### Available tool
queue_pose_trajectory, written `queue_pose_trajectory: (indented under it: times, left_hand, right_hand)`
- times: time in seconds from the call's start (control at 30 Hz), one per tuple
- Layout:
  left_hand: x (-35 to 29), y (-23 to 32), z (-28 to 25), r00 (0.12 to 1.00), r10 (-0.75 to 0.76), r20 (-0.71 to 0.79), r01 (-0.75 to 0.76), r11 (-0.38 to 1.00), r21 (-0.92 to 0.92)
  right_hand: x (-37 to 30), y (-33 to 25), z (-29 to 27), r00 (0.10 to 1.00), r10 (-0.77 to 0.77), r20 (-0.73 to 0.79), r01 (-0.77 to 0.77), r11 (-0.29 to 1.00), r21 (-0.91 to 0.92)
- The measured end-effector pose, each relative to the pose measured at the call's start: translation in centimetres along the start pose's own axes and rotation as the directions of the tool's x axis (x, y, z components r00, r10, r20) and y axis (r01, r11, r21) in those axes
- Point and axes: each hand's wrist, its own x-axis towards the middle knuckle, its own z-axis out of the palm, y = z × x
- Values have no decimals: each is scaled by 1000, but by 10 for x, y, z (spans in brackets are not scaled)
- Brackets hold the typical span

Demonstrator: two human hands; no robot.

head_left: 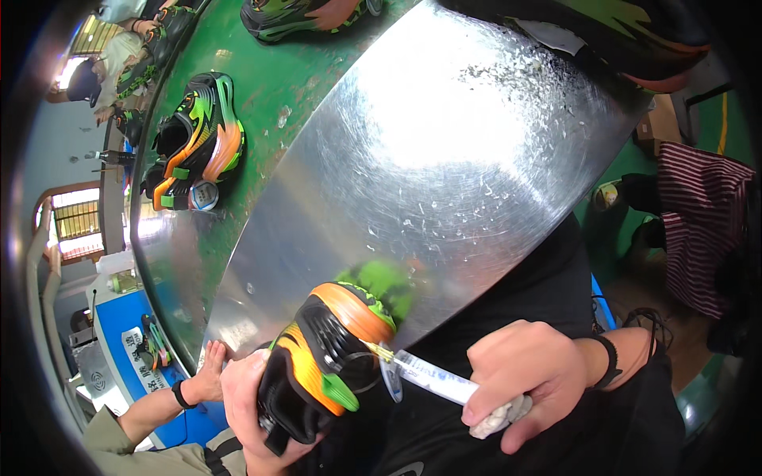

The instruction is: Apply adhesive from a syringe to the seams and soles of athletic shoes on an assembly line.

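My left hand is closed around the heel end of a black, orange and green sports shoe, its toe pointing away from me over the near edge of the metal tabletop. In my right hand is a slim white-handled tool with a brass-coloured tip. That tip meets or nearly meets the side of the shoe's forefoot; I cannot tell whether they touch. A crumpled whitish wad is also pinched in the right hand's fingers. A small bluish oval piece hangs beside the tool's tip.
A shiny scratched metal sheet covers part of the green table. Similar shoes stand on the green surface at left and far side. A co-worker's hand rests by the table's left edge. Striped cloth hangs at right.
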Motion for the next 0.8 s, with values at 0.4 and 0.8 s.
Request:
queue_pose_trajectory:
  times: [0.4,0.8]
  left_hand:
    - [-7,-12,4,898,-431,89,402,718,-568]
    - [-13,-17,8,869,-488,79,406,614,-677]
  right_hand:
    - [14,16,3,999,-43,1,43,998,-55]
    - [13,17,17,998,-62,26,65,990,-124]
